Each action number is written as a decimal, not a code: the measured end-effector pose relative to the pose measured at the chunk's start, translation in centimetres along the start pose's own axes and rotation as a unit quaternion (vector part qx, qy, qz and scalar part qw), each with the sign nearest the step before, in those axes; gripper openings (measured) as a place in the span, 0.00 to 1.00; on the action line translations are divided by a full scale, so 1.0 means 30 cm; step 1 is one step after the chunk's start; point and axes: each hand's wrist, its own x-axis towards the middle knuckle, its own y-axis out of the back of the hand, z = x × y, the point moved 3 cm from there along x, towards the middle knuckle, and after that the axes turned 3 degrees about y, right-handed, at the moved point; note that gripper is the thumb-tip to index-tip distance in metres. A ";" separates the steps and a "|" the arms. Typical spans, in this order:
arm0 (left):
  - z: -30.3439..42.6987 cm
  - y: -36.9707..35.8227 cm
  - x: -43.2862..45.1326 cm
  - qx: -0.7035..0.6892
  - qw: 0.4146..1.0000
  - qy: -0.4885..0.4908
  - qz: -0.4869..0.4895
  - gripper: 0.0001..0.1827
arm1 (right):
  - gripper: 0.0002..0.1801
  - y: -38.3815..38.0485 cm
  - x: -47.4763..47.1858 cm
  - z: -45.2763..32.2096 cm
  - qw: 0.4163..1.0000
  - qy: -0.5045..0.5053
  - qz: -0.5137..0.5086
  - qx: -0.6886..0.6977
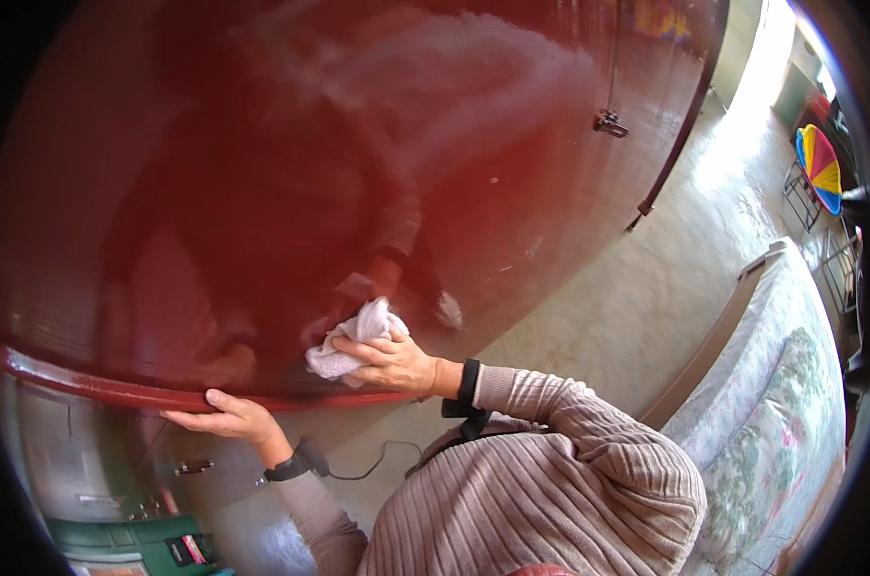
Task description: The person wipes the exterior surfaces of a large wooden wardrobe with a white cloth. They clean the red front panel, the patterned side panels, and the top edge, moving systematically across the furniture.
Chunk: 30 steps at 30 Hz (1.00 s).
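Note:
A large, glossy dark-red door-like panel (319, 180) fills the upper and middle view and mirrors the person. My right hand (395, 360) holds a crumpled white cloth (345, 345) against it near its lower edge, fingers spread over the cloth. To the left, my left hand (226, 420) grips the panel's raised red edge (111, 389), thumb over the rim and fingers stretched beneath. Both wrists wear black bands. Part of the cloth is hidden under the right hand's fingers.
A metal latch (610, 123) sits on the panel's right part. Concrete floor (586, 317) shows beside it. A floral-covered sofa or mattress (773, 403) stands at right, with a multicoloured folding chair (820, 169) beyond. A dark cable (377, 464) runs by my body.

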 end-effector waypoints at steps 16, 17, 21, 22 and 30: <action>0.003 0.003 -0.046 -0.014 0.996 0.071 -0.042 0.44 | 0.40 0.330 -0.157 0.345 0.851 -0.413 0.323 -0.033; 0.003 0.002 -0.042 -0.006 0.997 0.069 -0.038 0.44 | 0.39 0.281 -0.119 0.278 0.901 -0.340 0.263 -0.063; 0.012 0.003 -0.020 -0.034 0.999 0.007 -0.033 0.42 | 0.36 0.052 0.007 0.023 0.957 -0.237 0.164 -0.024; 0.010 0.008 -0.013 -0.042 0.998 -0.015 -0.035 0.41 | 0.32 -0.002 0.046 -0.041 0.971 -0.189 0.138 -0.042; -0.217 0.377 -0.088 -0.210 0.955 0.009 -0.212 0.29 | 0.21 -0.134 0.448 -0.350 0.994 -0.020 0.098 0.045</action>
